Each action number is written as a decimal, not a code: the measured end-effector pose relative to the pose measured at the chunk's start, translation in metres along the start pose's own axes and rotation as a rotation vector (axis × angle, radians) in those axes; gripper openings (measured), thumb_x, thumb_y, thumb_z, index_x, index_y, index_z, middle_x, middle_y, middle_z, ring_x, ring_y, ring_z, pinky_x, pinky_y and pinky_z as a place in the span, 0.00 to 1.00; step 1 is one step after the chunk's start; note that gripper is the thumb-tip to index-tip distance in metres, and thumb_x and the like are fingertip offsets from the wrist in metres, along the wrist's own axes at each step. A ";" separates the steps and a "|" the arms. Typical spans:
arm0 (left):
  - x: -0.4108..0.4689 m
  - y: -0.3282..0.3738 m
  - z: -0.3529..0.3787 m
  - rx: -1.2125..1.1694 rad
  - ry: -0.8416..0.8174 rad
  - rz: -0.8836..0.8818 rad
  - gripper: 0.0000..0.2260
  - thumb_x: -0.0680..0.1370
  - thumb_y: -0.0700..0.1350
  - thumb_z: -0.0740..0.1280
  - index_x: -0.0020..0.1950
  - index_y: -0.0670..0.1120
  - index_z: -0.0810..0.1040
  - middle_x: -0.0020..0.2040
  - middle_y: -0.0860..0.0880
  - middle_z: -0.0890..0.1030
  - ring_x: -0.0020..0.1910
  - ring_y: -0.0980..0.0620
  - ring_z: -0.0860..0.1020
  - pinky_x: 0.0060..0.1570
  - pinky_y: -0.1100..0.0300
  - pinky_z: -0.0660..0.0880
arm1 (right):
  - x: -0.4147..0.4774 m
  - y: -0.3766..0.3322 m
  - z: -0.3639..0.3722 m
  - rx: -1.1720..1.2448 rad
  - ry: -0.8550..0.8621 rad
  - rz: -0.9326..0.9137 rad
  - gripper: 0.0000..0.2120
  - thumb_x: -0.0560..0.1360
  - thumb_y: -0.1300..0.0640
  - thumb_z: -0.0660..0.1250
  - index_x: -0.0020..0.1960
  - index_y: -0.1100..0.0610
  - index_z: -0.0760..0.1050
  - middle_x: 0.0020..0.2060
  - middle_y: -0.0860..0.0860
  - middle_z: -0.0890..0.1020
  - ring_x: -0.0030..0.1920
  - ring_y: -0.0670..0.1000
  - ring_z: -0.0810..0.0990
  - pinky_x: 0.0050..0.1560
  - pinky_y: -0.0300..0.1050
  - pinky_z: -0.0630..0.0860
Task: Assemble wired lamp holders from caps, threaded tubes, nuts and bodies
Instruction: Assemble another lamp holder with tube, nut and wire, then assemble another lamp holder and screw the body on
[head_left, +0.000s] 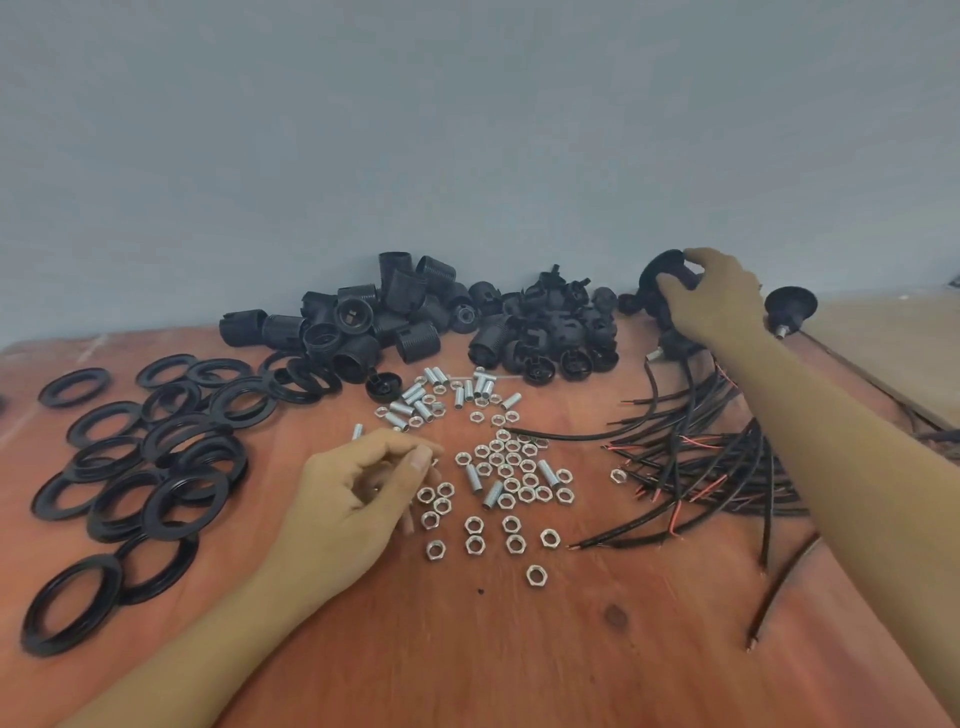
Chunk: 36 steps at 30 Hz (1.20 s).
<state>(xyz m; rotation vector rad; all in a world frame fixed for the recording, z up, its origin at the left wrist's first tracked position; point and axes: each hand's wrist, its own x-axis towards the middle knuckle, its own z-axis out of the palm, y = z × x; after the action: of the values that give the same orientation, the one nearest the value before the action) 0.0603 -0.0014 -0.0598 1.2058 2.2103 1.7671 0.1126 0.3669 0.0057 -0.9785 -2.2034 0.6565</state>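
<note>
Right hand (711, 296) grips a black cap (667, 265); left hand (358, 499) curls over nuts (511, 467), grasp unclear; best pinch one nut flat.

I find nothing legible in my view: no text, label, brand or number shows on the black bodies (358, 317) at upper centre, the cap (667, 270) at upper right, the nuts (511, 483) mid-frame, or the wooden table (519, 649).
</note>
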 end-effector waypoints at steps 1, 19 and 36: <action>0.000 0.000 0.000 0.001 0.004 0.001 0.07 0.77 0.48 0.65 0.48 0.51 0.83 0.39 0.50 0.84 0.25 0.53 0.77 0.26 0.68 0.71 | 0.000 0.003 0.002 -0.009 0.015 -0.005 0.23 0.79 0.55 0.63 0.73 0.57 0.69 0.66 0.60 0.76 0.66 0.63 0.73 0.63 0.54 0.71; 0.014 -0.008 -0.032 0.956 -0.039 0.041 0.12 0.78 0.49 0.69 0.59 0.47 0.83 0.62 0.48 0.80 0.61 0.42 0.76 0.60 0.46 0.71 | -0.139 -0.108 0.074 -0.176 -0.376 -0.602 0.14 0.78 0.50 0.64 0.62 0.50 0.78 0.59 0.53 0.78 0.60 0.57 0.73 0.62 0.54 0.68; 0.016 -0.009 -0.032 0.696 0.000 0.101 0.09 0.76 0.44 0.72 0.56 0.48 0.84 0.54 0.53 0.82 0.52 0.52 0.80 0.54 0.47 0.77 | -0.149 -0.096 0.088 -0.388 -0.354 -0.564 0.11 0.79 0.56 0.62 0.59 0.53 0.78 0.59 0.53 0.75 0.60 0.57 0.73 0.60 0.50 0.66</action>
<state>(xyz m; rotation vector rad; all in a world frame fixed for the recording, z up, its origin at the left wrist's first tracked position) 0.0288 -0.0174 -0.0499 1.4244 2.9208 1.0157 0.0834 0.1768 -0.0429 -0.3764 -2.8183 0.1440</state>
